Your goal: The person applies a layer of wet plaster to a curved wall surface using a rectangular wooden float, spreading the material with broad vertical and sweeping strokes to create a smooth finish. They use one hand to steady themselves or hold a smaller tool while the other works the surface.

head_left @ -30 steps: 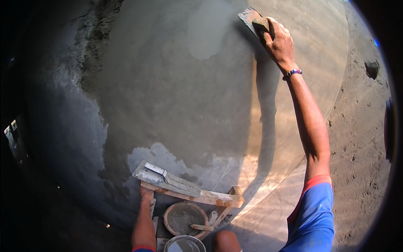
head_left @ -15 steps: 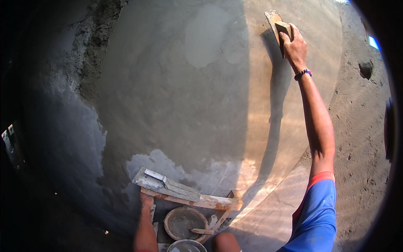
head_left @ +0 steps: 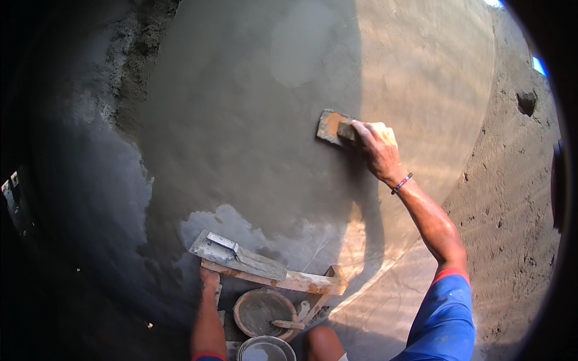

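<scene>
A hand float [head_left: 330, 124] appears to lie against the grey plaster [head_left: 253, 144], just on the shaded side of the sunlight's edge, its block handle clamped between the right hand [head_left: 379, 144]'s thumb and fingers. Smoothing seems the step in hand; the next stroke likely calls for even pressure. Nearer the body, a steel finishing trowel [head_left: 241, 260] rests on a wooden bar [head_left: 310, 284]; the left hand [head_left: 209, 278] is at its left end, fingers hidden, grip impossible to tell. Below are a mortar basin [head_left: 237, 316] and a bucket [head_left: 265, 338].
</scene>
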A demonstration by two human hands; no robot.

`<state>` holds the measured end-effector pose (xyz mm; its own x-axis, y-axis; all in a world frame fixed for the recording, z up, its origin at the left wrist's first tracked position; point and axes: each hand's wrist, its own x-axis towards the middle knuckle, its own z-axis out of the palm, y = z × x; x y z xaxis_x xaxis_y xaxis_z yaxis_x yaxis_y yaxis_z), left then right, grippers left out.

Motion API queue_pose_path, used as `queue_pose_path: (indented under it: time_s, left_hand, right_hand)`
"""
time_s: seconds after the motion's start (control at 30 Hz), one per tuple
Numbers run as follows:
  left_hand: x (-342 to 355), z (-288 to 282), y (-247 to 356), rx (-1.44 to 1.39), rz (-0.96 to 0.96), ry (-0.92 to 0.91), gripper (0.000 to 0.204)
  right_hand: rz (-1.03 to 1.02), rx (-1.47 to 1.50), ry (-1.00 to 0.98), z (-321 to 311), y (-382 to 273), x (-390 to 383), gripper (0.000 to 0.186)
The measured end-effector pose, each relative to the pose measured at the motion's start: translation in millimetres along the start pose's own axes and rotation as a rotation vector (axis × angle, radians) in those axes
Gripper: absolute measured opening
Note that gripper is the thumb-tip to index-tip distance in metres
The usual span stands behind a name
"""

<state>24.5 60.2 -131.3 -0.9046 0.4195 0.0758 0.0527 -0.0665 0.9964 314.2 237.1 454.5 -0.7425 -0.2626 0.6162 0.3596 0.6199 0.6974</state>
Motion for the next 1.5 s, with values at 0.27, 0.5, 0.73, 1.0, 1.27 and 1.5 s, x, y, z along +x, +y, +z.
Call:
queue_pose_path:
  time_s: [0.27, 0.5, 0.73, 1.0, 1.27, 1.5]
  left_hand:
    - [1.6, 1.2, 1.0, -0.058, 0.117, 0.050, 0.077]
    - [1.1, -30.1, 6.2, 0.315, 0.185, 0.046, 0.068]
    - [-7.1, 19.5, 20.4, -0.219, 0.060, -0.014, 0.063]
    - [-6.8, -10.1, 17.2, 0.073, 0.190, 0.083, 0.048]
    - [-28.2, -10.0, 67.9, 0.130, 0.082, 0.086, 0.050]
    - [-18.2, 3.1, 45.7, 0.143, 0.113, 0.083, 0.046]
  right_hand:
    - [0.775, -0.103, 0.557, -44.6, 141.1, 109.4, 0.044]
    - [-0.050, -0.007, 0.139, 22.0, -10.2, 5.8, 0.057]
    - [0.622, -0.191, 0.545, -10.5, 73.8, 158.1, 0.041]
    - [-0.060, -0.075, 0.225, 18.0, -15.0, 93.6, 0.048]
    - [0.318, -0.152, 0.436, 28.2, -39.7, 245.2, 0.036]
    - [0.176, -0.140, 0.294, 14.2, 7.8, 128.6, 0.043]
